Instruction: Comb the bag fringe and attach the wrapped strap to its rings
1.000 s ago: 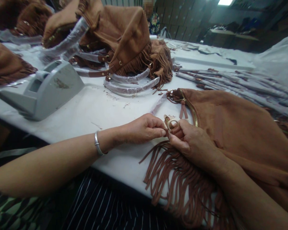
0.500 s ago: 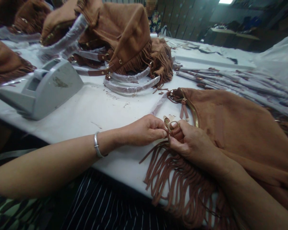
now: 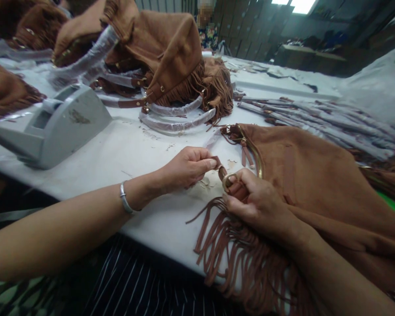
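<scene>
A brown suede bag (image 3: 316,171) with long fringe (image 3: 240,245) lies on the right of the white table, its zip edge facing the middle. My right hand (image 3: 256,197) is closed around a gold ring (image 3: 228,181) and the brown leather tab at the bag's corner. Between thumb and fingers, my left hand (image 3: 192,166) pinches the end of a narrow brown leather strap (image 3: 217,162), which leads to the ring. Just beyond my hands hangs a leather zip pull (image 3: 246,153). The fingers of my right hand partly hide the tab.
A grey tape dispenser (image 3: 66,125) stands on the left of the table (image 3: 131,151). Behind it are more brown fringed bags (image 3: 171,48) with plastic-wrapped handles. Several wrapped straps (image 3: 303,114) lie at the back right. A person (image 3: 208,37) is across the table.
My left hand has moved left, away from my right hand, drawing out the strap end. The ring has tilted in my right hand, and the whole view has shifted slightly.
</scene>
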`<state>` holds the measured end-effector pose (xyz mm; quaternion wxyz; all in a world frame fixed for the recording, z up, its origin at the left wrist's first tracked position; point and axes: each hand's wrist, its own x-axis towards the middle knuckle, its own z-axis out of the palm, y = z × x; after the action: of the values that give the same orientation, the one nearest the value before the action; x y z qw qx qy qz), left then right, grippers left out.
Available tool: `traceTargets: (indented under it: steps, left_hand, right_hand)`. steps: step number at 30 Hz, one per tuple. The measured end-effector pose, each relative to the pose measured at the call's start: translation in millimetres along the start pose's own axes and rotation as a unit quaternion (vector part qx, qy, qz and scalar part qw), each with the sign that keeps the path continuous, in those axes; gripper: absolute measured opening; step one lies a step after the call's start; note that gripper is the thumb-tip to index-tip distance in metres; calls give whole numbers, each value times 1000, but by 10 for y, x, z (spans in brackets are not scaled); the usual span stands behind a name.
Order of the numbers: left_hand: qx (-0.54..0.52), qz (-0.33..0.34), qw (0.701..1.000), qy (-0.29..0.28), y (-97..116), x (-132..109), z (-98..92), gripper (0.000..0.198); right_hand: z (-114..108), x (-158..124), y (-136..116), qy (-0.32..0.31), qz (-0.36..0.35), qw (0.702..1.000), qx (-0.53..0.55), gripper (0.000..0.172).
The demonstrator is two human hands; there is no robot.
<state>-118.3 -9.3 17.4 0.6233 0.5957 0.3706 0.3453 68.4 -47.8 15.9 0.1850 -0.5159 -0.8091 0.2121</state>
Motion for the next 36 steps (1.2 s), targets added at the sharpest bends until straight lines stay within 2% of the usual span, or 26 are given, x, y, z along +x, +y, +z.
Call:
traceTargets:
  steps: [5, 9, 14, 17, 21, 27, 30, 33, 36]
  left_hand:
    - [-40, 37, 997, -59, -106, 25, -6, 20]
    - [-44, 41, 995, -74, -129, 23, 29, 24]
    - [-39, 20, 997, -71, -124, 20, 41, 21]
    - [-34, -4, 996, -85, -94, 34, 30, 20]
    - [1, -21, 991, -133, -35, 69, -26, 23]
    - [47, -55, 972, -221, 12, 127, -154, 25]
    - [42, -66, 965, -249, 6, 151, -199, 26]
    - [39, -67, 965, -250, -9, 163, -196, 26]
    - [51, -22, 979, -197, -27, 139, -142, 28]
  right_hand:
    - [-73, 24, 0, 1, 14, 1000, 3, 17]
    - [-86, 42, 1, -14, 9, 1000, 11, 18]
    - [-25, 36, 25, 39, -23, 999, -20, 44]
    - [29, 22, 12, 85, -68, 989, -100, 35]
    - [67, 7, -8, 87, -98, 975, -178, 25]
    - [19, 19, -17, 5, -85, 993, -86, 11]
    - [11, 23, -39, -7, -87, 994, -71, 9]
    - [23, 17, -54, 26, -101, 989, -107, 10]
    - [22, 9, -49, 56, -91, 986, -124, 13]
